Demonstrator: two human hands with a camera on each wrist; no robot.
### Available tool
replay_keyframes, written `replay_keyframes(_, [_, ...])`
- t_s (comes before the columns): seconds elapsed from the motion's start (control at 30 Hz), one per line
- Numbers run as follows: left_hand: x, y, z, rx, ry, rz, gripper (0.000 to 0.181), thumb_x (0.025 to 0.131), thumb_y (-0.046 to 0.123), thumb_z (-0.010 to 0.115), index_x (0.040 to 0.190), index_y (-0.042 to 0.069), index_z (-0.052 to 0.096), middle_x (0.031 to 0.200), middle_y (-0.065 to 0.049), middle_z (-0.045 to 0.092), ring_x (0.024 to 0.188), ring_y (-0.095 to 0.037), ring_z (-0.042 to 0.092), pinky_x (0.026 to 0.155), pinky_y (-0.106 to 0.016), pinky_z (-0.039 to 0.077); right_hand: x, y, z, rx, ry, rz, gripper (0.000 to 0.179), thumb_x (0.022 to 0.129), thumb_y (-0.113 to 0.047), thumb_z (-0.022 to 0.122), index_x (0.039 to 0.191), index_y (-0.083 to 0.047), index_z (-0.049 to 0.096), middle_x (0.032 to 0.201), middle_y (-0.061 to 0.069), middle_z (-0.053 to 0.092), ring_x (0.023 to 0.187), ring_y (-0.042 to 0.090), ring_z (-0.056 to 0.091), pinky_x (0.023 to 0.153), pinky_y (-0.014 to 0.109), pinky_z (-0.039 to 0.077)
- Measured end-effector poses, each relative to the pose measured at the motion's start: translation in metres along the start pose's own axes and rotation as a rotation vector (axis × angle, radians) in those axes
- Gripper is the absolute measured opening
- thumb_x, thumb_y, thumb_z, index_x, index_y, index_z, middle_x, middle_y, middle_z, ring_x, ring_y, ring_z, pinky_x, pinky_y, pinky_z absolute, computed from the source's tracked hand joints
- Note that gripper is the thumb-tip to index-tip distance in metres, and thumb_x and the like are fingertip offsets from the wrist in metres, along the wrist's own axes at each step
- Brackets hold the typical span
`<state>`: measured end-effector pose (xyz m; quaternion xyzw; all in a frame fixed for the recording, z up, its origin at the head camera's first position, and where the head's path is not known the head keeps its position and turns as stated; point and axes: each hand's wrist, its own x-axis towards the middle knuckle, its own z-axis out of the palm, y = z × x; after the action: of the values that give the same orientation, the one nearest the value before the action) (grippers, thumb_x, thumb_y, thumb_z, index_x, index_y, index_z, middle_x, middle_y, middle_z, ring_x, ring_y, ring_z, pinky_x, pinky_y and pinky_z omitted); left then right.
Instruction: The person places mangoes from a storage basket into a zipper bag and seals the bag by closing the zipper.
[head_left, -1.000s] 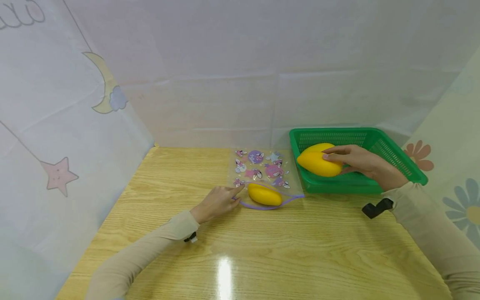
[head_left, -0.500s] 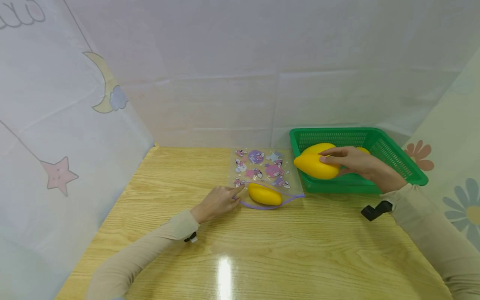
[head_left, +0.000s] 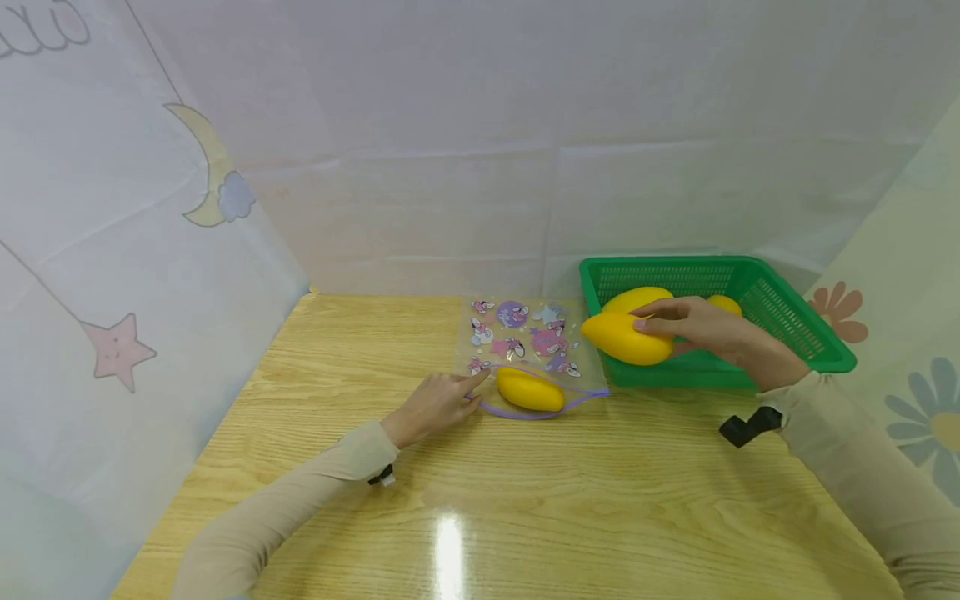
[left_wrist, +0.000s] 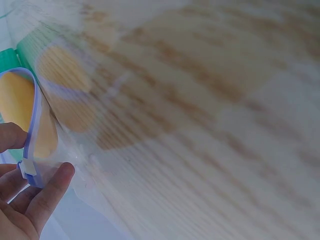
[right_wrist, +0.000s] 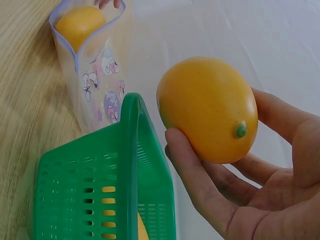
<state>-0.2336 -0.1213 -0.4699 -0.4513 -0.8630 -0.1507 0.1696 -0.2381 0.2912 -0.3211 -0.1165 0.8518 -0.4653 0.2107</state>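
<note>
My right hand [head_left: 708, 329] grips a yellow mango [head_left: 626, 338] over the left front rim of a green basket [head_left: 682, 380]. A small green stem nub shows on this mango in the right wrist view. Left of the basket, a clear zip bag [head_left: 491, 346] with pink and purple cartoon prints lies on the table, its purple-edged mouth spread. Another mango [head_left: 529, 390] rests just inside that mouth. At the bag's left corner my left hand [head_left: 435, 406] pinches the edge beside the white zip slider [left_wrist: 28, 167], thumb and fingers on either side.
Inside the basket lie more mangoes, one at the left [head_left: 637, 298] and another farther right [head_left: 725, 303]. A wooden table [head_left: 480, 492] carries everything. Printed white cloth [head_left: 420, 183] hangs close behind and along both sides.
My right hand has moved slightly left and toward me with the mango, from above the basket to over its rim. A mango behind it has come into view. The left hand stays put.
</note>
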Motion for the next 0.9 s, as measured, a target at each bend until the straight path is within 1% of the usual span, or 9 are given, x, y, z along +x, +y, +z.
replay_keyframes(0.07, [0.0, 0.0, 0.0, 0.0, 0.003, 0.001, 0.044, 0.088, 0.011, 0.075, 0.129, -0.001, 0.063, 0.075, -0.006, 0.071, 0.04, 0.002, 0.022, 0.038, -0.011, 0.022, 0.0, 0.0, 0.001, -0.002, -0.002, -0.001, 0.056, 0.103, -0.03, 0.055, 0.146, 0.003, 0.042, 0.146, 0.025, 0.041, 0.119, 0.031, 0.052, 0.091, 0.048, 0.052])
replay_keyframes(0.3, [-0.001, -0.001, 0.001, -0.004, 0.01, 0.003, 0.043, 0.089, 0.011, 0.074, 0.128, -0.002, 0.063, 0.073, -0.005, 0.07, 0.04, 0.001, 0.024, 0.038, -0.011, 0.023, 0.0, -0.002, 0.005, 0.008, -0.002, -0.001, 0.054, 0.101, -0.03, 0.058, 0.144, 0.001, 0.046, 0.139, 0.023, 0.048, 0.112, 0.026, 0.057, 0.088, 0.045, 0.054])
replay_keyframes(0.47, [0.0, -0.001, 0.002, -0.005, 0.011, 0.003, 0.044, 0.088, 0.011, 0.075, 0.129, -0.002, 0.063, 0.075, -0.007, 0.071, 0.039, 0.001, 0.025, 0.037, -0.011, 0.024, 0.0, -0.002, 0.008, -0.004, -0.014, -0.017, 0.054, 0.101, -0.031, 0.058, 0.143, 0.001, 0.047, 0.138, 0.022, 0.049, 0.112, 0.026, 0.056, 0.087, 0.044, 0.054])
replay_keyframes(0.7, [0.001, 0.0, 0.0, -0.015, -0.001, -0.003, 0.044, 0.088, 0.01, 0.075, 0.128, -0.003, 0.063, 0.067, -0.004, 0.067, 0.039, 0.001, 0.025, 0.037, -0.01, 0.024, 0.003, -0.001, 0.012, -0.009, -0.021, -0.014, 0.054, 0.101, -0.031, 0.058, 0.143, 0.001, 0.047, 0.138, 0.022, 0.05, 0.112, 0.027, 0.057, 0.088, 0.046, 0.054])
replay_keyframes(0.9, [0.001, 0.0, 0.0, 0.0, -0.006, -0.007, 0.044, 0.088, 0.011, 0.075, 0.128, -0.002, 0.063, 0.069, -0.005, 0.068, 0.039, 0.001, 0.024, 0.037, -0.01, 0.023, 0.003, -0.001, 0.016, -0.034, -0.022, -0.023, 0.056, 0.101, -0.032, 0.059, 0.144, 0.001, 0.046, 0.139, 0.023, 0.051, 0.114, 0.029, 0.056, 0.087, 0.046, 0.053])
